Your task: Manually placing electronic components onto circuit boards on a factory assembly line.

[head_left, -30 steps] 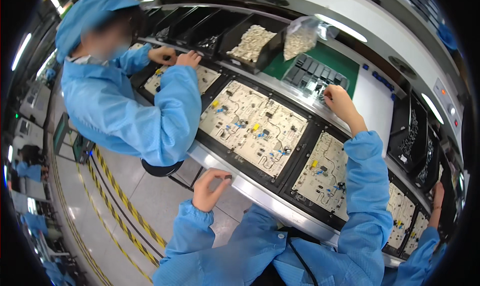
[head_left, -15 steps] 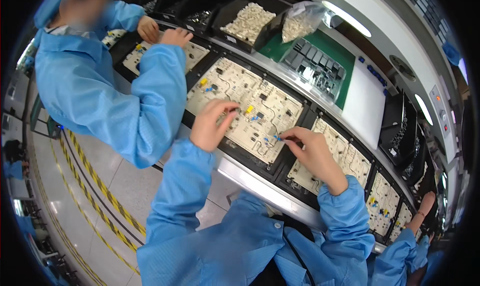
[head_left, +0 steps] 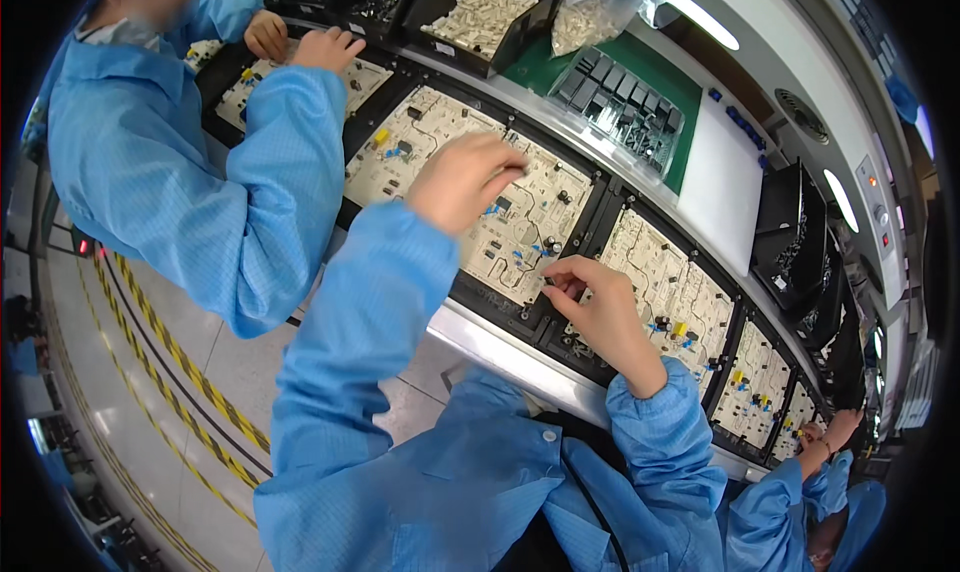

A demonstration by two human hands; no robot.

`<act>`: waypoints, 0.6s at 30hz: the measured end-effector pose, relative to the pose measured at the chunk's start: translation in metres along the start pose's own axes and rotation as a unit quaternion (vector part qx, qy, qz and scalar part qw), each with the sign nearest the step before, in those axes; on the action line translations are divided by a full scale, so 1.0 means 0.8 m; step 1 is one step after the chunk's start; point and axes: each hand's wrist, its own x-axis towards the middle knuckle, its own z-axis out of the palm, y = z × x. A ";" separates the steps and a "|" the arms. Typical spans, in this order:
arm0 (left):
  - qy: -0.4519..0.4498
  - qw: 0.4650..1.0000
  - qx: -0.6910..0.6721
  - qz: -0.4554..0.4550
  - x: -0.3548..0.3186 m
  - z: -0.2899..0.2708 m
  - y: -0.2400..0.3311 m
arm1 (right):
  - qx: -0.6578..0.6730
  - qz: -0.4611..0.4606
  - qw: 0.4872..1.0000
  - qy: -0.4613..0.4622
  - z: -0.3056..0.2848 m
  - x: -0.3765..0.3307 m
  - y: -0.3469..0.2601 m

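Head-worn fisheye, left of pair. Looks steeply down from head height across tabletop (head_left: 508,364); left hand (head_left: 465,180), right hand (head_left: 602,314) near, mid-frame.

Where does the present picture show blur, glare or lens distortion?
Head view: bare left hand blurred, bare right hand sharper; head view: glare from long white lamp and on silver metal table edge; head view: yellow-and-black striped floor tape curves, fisheye distortion.

Floor (head_left: 232,357): grey tiles, marked with yellow-and-black tape (head_left: 188,350). Far side of tabletop (head_left: 520,364): white housing (head_left: 795,62) fitted with bright lamp (head_left: 690,10), round vent (head_left: 802,115) and switch panel (head_left: 876,207).
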 end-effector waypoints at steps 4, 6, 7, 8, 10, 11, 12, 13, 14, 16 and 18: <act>-0.069 0.997 0.044 0.015 0.080 0.043 -0.015 | 0.024 0.014 1.000 0.000 0.015 0.002 0.008; -0.108 0.991 0.076 0.031 0.110 0.057 -0.013 | 0.028 0.008 1.000 0.013 0.026 0.002 0.006; -0.135 0.986 0.087 0.042 0.127 0.071 -0.014 | 0.024 0.011 1.000 0.013 0.030 0.004 0.007; -0.154 0.984 0.079 0.039 0.142 0.085 -0.009 | -0.002 -0.008 1.000 0.022 0.031 0.006 0.010; -0.171 0.982 0.070 0.033 0.166 0.109 -0.011 | -0.030 -0.027 0.999 0.028 0.034 0.011 0.010; -0.202 0.966 0.155 0.051 0.174 0.123 -0.022 | -0.041 -0.052 0.997 0.037 0.038 0.012 0.008; -0.232 0.940 0.240 0.068 0.179 0.134 -0.035 | -0.052 -0.076 0.995 0.045 0.043 0.013 0.005; -0.235 0.943 0.226 0.072 0.183 0.137 -0.039 | -0.053 -0.086 0.993 0.062 0.049 0.014 0.008; -0.236 0.943 0.223 0.076 0.186 0.141 -0.041 | -0.055 -0.082 0.993 0.066 0.052 0.016 0.009; -0.257 0.949 0.180 0.032 0.191 0.143 -0.044 | -0.101 -0.077 0.989 0.081 0.055 0.020 0.013; -0.250 0.953 0.165 0.044 0.193 0.143 -0.047 | -0.120 -0.057 0.986 0.102 0.059 0.022 0.016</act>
